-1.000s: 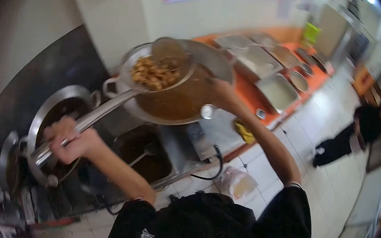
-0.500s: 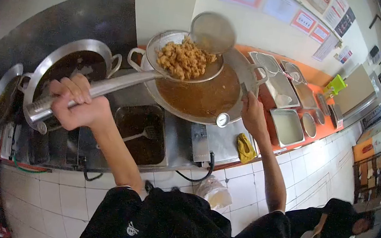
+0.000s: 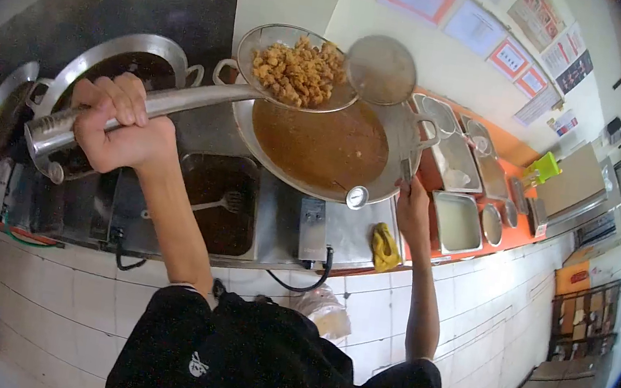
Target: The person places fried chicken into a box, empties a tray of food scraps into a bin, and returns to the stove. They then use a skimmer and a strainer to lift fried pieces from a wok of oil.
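Note:
My left hand [image 3: 126,124] is closed around the thick metal handle of a large strainer [image 3: 208,100]. Its mesh bowl holds a heap of browned fried pieces [image 3: 299,73] above the far side of a wide wok [image 3: 243,133]. Brown oil [image 3: 317,147] fills much of that wok. Held in my right hand [image 3: 412,204], near the wok's right edge, is the handle of a round mesh skimmer [image 3: 381,69]. The skimmer's blurred disc hovers just right of the strainer bowl. A dial thermometer [image 3: 357,197] sits on the wok's near rim.
Another wok [image 3: 74,66] of dark oil stands left. A sunken basin [image 3: 239,251] with a slotted turner [image 3: 226,202] lies in front. Metal trays [image 3: 457,224] line the orange counter at right. A yellow cloth [image 3: 385,248] hangs by the counter edge; a plastic bag [image 3: 325,315] is below.
The skimmer disc has moved right, off the edge of the strainer bowl. Both hands keep their grips. My view has shifted, and the person at lower right is mostly out of sight.

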`<state>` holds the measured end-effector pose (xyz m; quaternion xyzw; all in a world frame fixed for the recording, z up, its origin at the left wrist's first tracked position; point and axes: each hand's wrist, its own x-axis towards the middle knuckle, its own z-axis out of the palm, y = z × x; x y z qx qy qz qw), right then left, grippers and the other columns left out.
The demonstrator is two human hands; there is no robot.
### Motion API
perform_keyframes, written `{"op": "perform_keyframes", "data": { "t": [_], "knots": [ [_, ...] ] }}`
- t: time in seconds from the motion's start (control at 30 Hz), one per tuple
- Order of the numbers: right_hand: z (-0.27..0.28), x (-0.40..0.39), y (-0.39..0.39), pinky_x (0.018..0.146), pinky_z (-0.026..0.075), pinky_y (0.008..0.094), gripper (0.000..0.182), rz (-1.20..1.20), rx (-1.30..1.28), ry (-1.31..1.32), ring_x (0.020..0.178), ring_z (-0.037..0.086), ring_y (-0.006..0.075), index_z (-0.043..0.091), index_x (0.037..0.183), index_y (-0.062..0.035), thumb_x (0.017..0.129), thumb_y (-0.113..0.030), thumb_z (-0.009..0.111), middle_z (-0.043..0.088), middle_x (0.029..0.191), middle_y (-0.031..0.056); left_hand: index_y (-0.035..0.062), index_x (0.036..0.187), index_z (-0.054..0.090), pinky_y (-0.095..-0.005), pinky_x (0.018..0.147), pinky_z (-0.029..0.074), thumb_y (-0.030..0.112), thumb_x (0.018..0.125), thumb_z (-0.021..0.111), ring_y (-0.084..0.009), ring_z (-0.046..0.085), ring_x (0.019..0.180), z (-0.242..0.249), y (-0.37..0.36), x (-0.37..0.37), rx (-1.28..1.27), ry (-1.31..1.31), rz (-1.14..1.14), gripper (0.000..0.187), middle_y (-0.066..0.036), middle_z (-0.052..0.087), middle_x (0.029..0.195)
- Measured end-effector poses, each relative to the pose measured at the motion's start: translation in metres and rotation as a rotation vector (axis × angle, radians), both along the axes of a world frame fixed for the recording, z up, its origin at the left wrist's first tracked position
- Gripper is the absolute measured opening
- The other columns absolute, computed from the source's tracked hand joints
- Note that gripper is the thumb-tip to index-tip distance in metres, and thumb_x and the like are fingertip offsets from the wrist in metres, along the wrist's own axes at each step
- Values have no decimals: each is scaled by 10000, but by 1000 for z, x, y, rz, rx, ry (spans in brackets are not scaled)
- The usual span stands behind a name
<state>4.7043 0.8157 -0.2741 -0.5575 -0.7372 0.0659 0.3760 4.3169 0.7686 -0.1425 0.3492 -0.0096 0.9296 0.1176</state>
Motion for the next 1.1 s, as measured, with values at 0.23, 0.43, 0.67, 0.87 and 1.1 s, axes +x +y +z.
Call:
{"op": "perform_keyframes", "data": {
  "t": [0.23,0.43,0.67,0.87,1.1],
  "knots": [
    [11,55,32,639,391,542,144,-182,-154,-362,781,495,493,449,828,68,739,-40,417,528,745,323,98,585,344,-231,430,262,99,658,444,-108,279,363,-14,-7,-13,3,0,-61,123,-26,327,460],
    [-15,95,59,319,295,266,285,-58,-1197,273,358,406,151,503,1056,23,835,-133,412,470,544,44,91,598,359,-220,450,272,97,670,421,-108,303,360,-23,-12,-27,51,35,-66,95,-30,343,459],
    [-16,115,49,303,191,192,187,131,-1157,506,353,253,45,426,708,-98,875,-166,377,285,493,-64,84,618,357,-225,446,263,84,654,392,-106,307,362,-36,-1,-29,66,61,-72,50,-30,346,467],
    [69,71,42,347,318,233,122,-44,-876,428,425,398,71,518,777,-28,802,-137,469,406,537,-32,80,632,349,-218,448,279,68,686,400,-94,313,366,-42,12,-39,46,56,-109,76,-22,336,457],
    [53,-26,54,853,395,355,410,-46,-219,233,903,530,172,490,1153,-49,876,-349,450,569,952,117,106,600,320,-200,412,245,99,693,413,-95,262,349,-39,27,-42,-47,4,-45,131,-13,315,447]
  ]
}}
